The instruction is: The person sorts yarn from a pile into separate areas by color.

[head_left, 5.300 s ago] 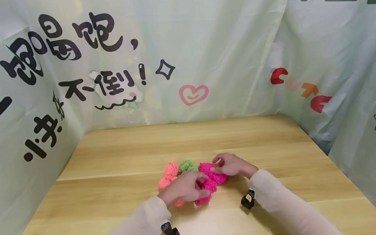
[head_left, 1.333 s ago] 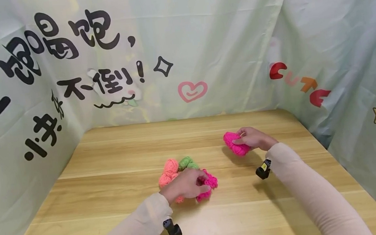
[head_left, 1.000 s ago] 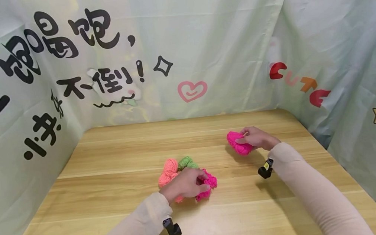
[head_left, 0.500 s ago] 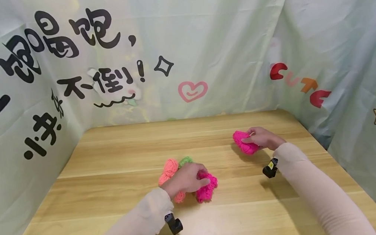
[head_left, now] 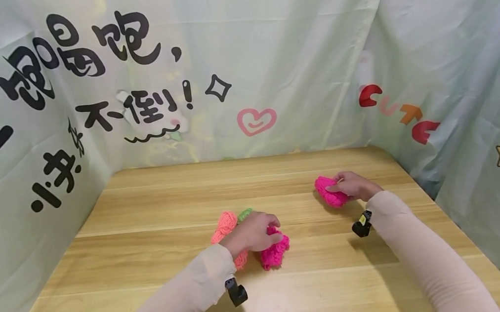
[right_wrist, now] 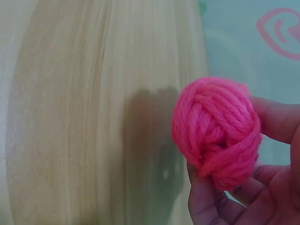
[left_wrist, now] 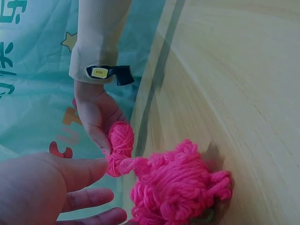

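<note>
My right hand (head_left: 355,185) grips a bright pink ball of yarn (head_left: 330,192) above the back right of the table. In the right wrist view, thumb and fingers wrap the wound pink yarn ball (right_wrist: 218,131), whose shadow falls on the wood. A second pink yarn bundle (head_left: 275,254), lumpy and looped, lies near the middle, with my left hand (head_left: 254,232) just above it. The left wrist view shows that hand's fingers (left_wrist: 84,199) fairly straight, beside the looped bundle (left_wrist: 176,187) and not wrapped around it.
Left of my left hand lies coral yarn (head_left: 227,225), partly covered by the hand. Green yarn (head_left: 244,215) peeks out behind it. The wooden table (head_left: 155,199) ends at printed curtains (head_left: 305,72) at the back and sides.
My right hand has taken one pink yarn ball from the pile and carried it back and right, lately only slightly. My left hand has risen off the other pink bundle and moved a little right.
</note>
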The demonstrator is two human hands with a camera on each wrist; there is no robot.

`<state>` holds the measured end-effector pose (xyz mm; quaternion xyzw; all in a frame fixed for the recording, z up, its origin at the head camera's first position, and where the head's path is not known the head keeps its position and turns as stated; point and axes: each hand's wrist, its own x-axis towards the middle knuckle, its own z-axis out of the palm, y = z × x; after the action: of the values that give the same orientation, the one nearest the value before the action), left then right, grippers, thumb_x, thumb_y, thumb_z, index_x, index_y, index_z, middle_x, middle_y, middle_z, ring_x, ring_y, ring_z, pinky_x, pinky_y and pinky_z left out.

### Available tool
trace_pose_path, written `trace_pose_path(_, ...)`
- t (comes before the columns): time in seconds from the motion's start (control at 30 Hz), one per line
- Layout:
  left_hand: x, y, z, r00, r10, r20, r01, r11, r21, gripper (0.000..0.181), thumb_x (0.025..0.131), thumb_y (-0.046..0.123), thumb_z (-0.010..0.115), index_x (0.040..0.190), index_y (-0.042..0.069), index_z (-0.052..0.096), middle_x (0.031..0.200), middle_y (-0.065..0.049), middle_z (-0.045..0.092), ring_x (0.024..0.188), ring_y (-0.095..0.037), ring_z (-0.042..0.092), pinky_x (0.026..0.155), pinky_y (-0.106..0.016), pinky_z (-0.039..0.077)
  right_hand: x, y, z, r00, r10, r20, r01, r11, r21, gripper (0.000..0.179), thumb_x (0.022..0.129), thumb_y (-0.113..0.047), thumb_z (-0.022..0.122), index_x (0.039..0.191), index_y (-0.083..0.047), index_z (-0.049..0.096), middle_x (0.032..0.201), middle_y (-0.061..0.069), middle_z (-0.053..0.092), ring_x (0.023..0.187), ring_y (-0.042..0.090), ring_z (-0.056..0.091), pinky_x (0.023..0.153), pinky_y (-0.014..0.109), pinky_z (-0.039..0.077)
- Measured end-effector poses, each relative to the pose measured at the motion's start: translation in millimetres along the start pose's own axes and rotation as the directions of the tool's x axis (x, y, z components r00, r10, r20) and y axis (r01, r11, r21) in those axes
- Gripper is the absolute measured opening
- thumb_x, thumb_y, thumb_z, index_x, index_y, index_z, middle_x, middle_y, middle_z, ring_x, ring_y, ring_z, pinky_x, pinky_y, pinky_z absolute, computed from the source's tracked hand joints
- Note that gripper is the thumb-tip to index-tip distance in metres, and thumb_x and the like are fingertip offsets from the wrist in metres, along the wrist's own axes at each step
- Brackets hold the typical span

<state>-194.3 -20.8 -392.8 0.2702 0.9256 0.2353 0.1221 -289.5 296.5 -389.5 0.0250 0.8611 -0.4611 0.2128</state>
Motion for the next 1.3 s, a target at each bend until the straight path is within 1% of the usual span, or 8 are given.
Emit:
trace_pose_path(0.17, 2.9, 3.6, -0.9, 1.000, 0.024, 0.000, -0.024, 0.998, 0.054, 0.035, 0.091, 0.033, 0.069, 0.118, 0.010, 0.067, 0.110, -0.001, 0.067, 0.100, -0.015, 0.059, 0.087, -0.028, 0.050, 1.3, 4, 0, 1.000, 0.006, -0.012, -0.006, 1.000, -0.017, 0.042, 0.096, -0.019, 0.060, 0.123, 0.008, 0.041, 0.100, 0.013, 0.053, 0.073, 0.012, 0.058, 0.066, 0.031, 0.054)
trace_pose_path(0.33, 4.8, 7.2, -2.9, 0.999, 0.052, 0.005, -0.052, 0.993, 0.104, 0.035, 0.091, 0.032, 0.068, 0.118, 0.009, 0.067, 0.113, -0.003, 0.067, 0.108, -0.018, 0.058, 0.092, -0.029, 0.048, 1.8, 7, 1, 1.000, 0.010, -0.005, -0.010, 1.000, -0.008, 0.037, 0.097, -0.019, 0.059, 0.117, 0.006, 0.041, 0.093, 0.010, 0.055, 0.070, 0.011, 0.057, 0.063, 0.028, 0.052)
trace_pose_path(0.47, 7.3, 8.3, -2.1, 0.999, 0.045, 0.019, -0.047, 0.991, 0.129, 0.037, 0.091, 0.033, 0.068, 0.120, 0.011, 0.066, 0.117, -0.003, 0.064, 0.111, -0.019, 0.056, 0.093, -0.029, 0.047, 2.6, 10, 1, 1.000, 0.016, -0.015, -0.016, 1.000, -0.010, 0.034, 0.098, -0.019, 0.058, 0.114, 0.005, 0.041, 0.092, 0.010, 0.056, 0.070, 0.011, 0.057, 0.062, 0.027, 0.052)
trace_pose_path(0.7, 11.2, 11.8, -3.4, 0.998, 0.038, 0.055, -0.046, 0.987, 0.155, 0.039, 0.091, 0.033, 0.069, 0.124, 0.012, 0.064, 0.120, -0.004, 0.062, 0.105, -0.017, 0.054, 0.090, -0.029, 0.048, 3.8, 15, -1, 0.999, 0.022, -0.036, -0.023, 1.000, -0.019, 0.038, 0.097, -0.021, 0.060, 0.116, 0.005, 0.040, 0.095, 0.012, 0.053, 0.071, 0.012, 0.056, 0.061, 0.027, 0.051)
trace_pose_path(0.83, 12.4, 15.0, -5.1, 0.996, 0.022, 0.090, -0.039, 0.981, 0.188, 0.041, 0.091, 0.035, 0.069, 0.125, 0.013, 0.064, 0.123, -0.002, 0.061, 0.116, -0.019, 0.053, 0.092, -0.031, 0.048, 3.2, 16, -1, 0.998, 0.032, -0.050, -0.033, 0.999, -0.020, 0.039, 0.097, -0.021, 0.060, 0.117, 0.006, 0.040, 0.099, 0.014, 0.052, 0.074, 0.013, 0.055, 0.063, 0.027, 0.051)
trace_pose_path(1.0, 14.6, 18.2, -5.5, 0.990, -0.007, 0.138, -0.023, 0.976, 0.217, 0.043, 0.090, 0.036, 0.070, 0.127, 0.016, 0.063, 0.125, 0.001, 0.060, 0.121, -0.019, 0.051, 0.094, -0.031, 0.047, 2.3, 20, -3, 0.998, 0.044, -0.052, -0.043, 0.999, 0.005, 0.042, 0.097, -0.020, 0.060, 0.121, 0.007, 0.039, 0.103, 0.016, 0.050, 0.077, 0.014, 0.055, 0.065, 0.027, 0.051)
trace_pose_path(1.17, 16.2, 20.4, -5.5, 0.985, -0.033, 0.167, -0.008, 0.971, 0.239, 0.043, 0.087, 0.037, 0.074, 0.124, 0.017, 0.065, 0.122, 0.002, 0.061, 0.114, -0.015, 0.053, 0.089, -0.028, 0.048, 2.3, 24, -5, 0.999, 0.030, -0.036, -0.028, 0.999, 0.041, 0.038, 0.098, -0.019, 0.059, 0.118, 0.007, 0.041, 0.101, 0.013, 0.051, 0.077, 0.013, 0.055, 0.066, 0.026, 0.051)
trace_pose_path(1.3, 18.6, 19.4, -3.8, 0.982, -0.044, 0.184, -0.005, 0.966, 0.259, 0.042, 0.083, 0.035, 0.077, 0.120, 0.017, 0.067, 0.116, 0.002, 0.062, 0.103, -0.012, 0.053, 0.081, -0.026, 0.048, 1.9, 25, -5, 0.999, 0.030, -0.046, -0.029, 0.999, 0.025, 0.040, 0.098, -0.022, 0.059, 0.119, 0.007, 0.041, 0.099, 0.012, 0.052, 0.076, 0.012, 0.055, 0.065, 0.026, 0.051)
